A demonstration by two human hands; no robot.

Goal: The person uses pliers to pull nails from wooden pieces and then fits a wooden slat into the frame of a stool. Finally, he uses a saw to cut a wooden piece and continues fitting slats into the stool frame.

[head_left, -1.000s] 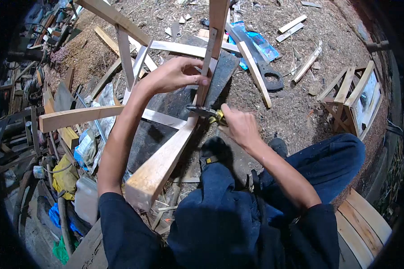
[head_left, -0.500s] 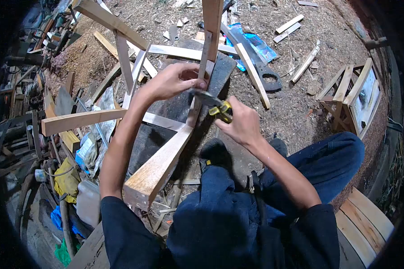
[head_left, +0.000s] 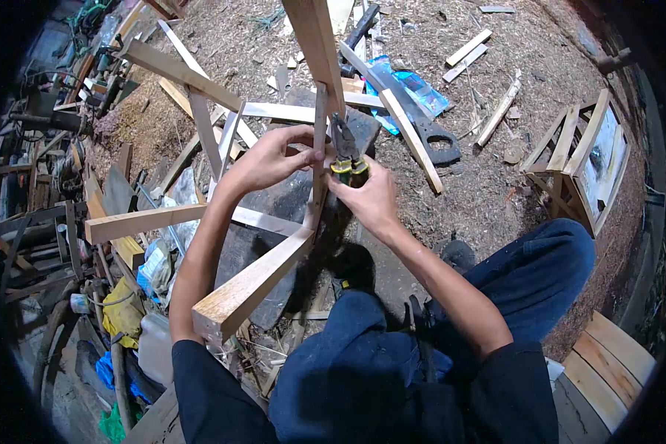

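Note:
A wooden frame (head_left: 263, 274) of thick legs joined by thin slats stands in front of me. My left hand (head_left: 277, 161) is closed at one upright slat (head_left: 320, 137), its thumb and fingertips against the wood. Close by on the right, my right hand (head_left: 366, 194) grips pliers (head_left: 343, 140) by their yellow-and-black handles. The plier jaws point away from me, beside the slat and below the far leg (head_left: 314, 37). Whether the jaws hold anything is too small to tell.
A handsaw (head_left: 429, 137) lies on blue plastic packaging (head_left: 429, 92) with a loose wood strip (head_left: 414, 144) alongside. At right stands a small slatted wooden piece (head_left: 577, 166). Scrap wood, a yellow bag (head_left: 123, 318) and a plastic jug (head_left: 155, 348) crowd the left. Wood shavings cover the ground.
My right hand has moved left and turned the pliers, so the jaws that pointed left at the slat now point away from me. My left hand stays at the slat. The view has shifted slightly.

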